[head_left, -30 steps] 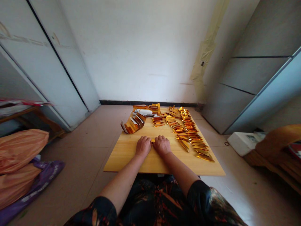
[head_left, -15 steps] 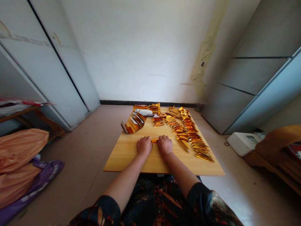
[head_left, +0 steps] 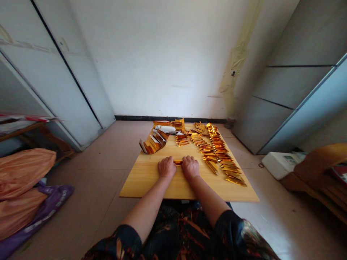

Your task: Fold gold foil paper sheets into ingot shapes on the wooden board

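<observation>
Left fingers (head_left: 170, 160), right fingers (head_left: 188, 159), gold strip (head_left: 178, 162) held between, wooden table (head_left: 143, 182)

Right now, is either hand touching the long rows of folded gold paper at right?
No, the left hand and right hand hold a separate gold strip left of those long rows.

your left forearm (head_left: 149, 204) and right forearm (head_left: 210, 198) are slanting forward and inward; your left hand (head_left: 166, 168) and right hand (head_left: 190, 167) are resting level, slightly apart, backs upward, fingers (head_left: 187, 159) curling, tips hidden.
</observation>
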### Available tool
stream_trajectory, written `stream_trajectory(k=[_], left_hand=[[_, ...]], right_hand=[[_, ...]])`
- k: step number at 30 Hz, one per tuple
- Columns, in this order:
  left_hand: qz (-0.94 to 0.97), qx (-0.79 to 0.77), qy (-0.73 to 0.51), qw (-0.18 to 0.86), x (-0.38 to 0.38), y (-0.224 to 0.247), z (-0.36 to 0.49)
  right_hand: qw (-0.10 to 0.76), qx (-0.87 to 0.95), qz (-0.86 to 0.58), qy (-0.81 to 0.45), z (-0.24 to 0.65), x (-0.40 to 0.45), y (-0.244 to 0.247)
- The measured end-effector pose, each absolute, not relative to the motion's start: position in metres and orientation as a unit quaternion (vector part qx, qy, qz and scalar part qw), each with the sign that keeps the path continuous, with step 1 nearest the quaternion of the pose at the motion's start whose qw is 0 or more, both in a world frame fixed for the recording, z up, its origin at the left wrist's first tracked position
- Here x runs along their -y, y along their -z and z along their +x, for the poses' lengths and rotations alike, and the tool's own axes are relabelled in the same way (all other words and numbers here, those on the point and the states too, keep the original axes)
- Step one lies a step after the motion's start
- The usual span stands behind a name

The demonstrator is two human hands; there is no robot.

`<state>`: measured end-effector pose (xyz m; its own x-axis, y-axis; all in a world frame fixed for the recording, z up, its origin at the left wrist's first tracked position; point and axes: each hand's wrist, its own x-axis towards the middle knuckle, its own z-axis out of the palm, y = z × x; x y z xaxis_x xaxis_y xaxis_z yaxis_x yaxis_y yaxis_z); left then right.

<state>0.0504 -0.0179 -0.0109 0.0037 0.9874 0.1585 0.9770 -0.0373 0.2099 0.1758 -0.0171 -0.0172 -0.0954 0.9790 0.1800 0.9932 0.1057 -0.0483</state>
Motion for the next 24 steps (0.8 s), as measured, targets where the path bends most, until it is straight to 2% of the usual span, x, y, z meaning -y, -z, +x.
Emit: stream_trajectory(k=[16, 24], left_hand=[[0.716, -0.680, -0.152, 0.034, 0.007, 0.008, 0.059], [0.719, -0.662, -0.199, 0.077, -0.009, 0.014, 0.058]], right_hand=[[0.073, 0.720, -0.690, 0.027, 0.189, 0.001, 0.017], [0.156, 0.690, -0.705, -0.042, 0.207, -0.010, 0.011]])
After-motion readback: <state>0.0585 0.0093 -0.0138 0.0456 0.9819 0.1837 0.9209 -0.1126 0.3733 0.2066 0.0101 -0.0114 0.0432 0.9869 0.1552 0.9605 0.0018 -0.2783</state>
